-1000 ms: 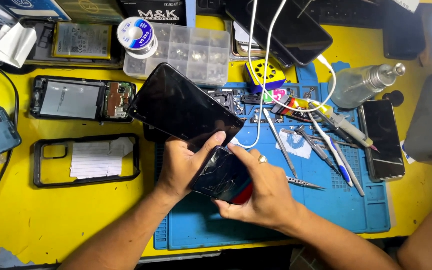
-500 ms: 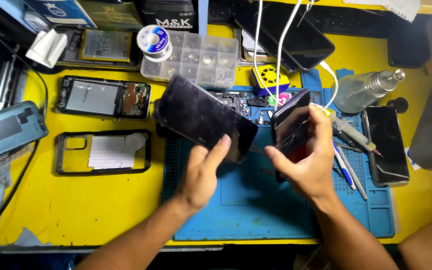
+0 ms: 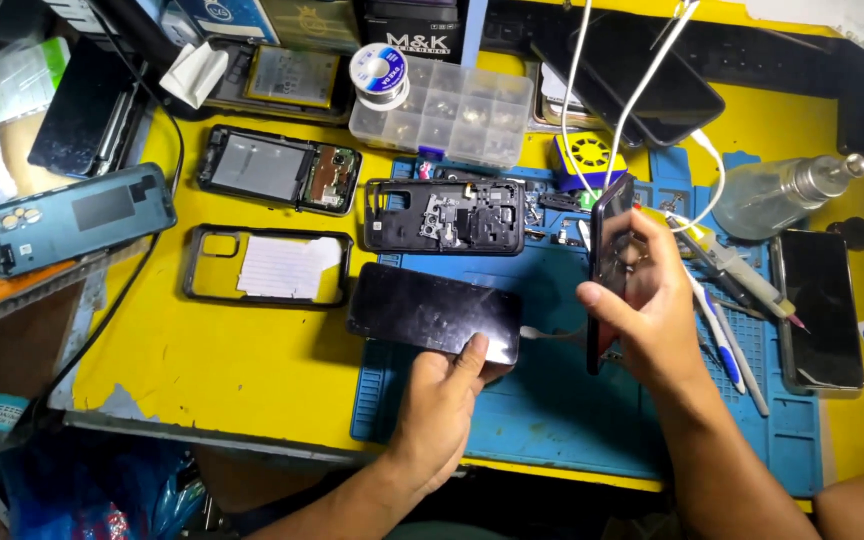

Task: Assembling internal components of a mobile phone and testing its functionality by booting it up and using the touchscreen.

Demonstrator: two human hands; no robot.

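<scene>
My left hand (image 3: 444,400) grips the near right corner of a black phone screen panel (image 3: 432,310), which lies almost flat over the left edge of the blue work mat (image 3: 592,430). My right hand (image 3: 652,315) holds a dark back cover (image 3: 607,260) upright on its edge, with the thin side toward me. Just beyond the screen panel lies an opened phone frame (image 3: 444,215) with its inner parts showing.
On the yellow table (image 3: 222,360) lie an empty black frame (image 3: 267,265), another opened phone (image 3: 280,170), a blue-grey phone back (image 3: 77,215) and a clear parts box (image 3: 447,110). Tweezers and pens (image 3: 727,300), a black phone (image 3: 820,305) and a metal bottle (image 3: 787,190) sit right.
The screen panel has come down from a raised tilt to nearly flat at the mat's left edge, uncovering the opened frame. My right hand has turned the back cover more edge-on.
</scene>
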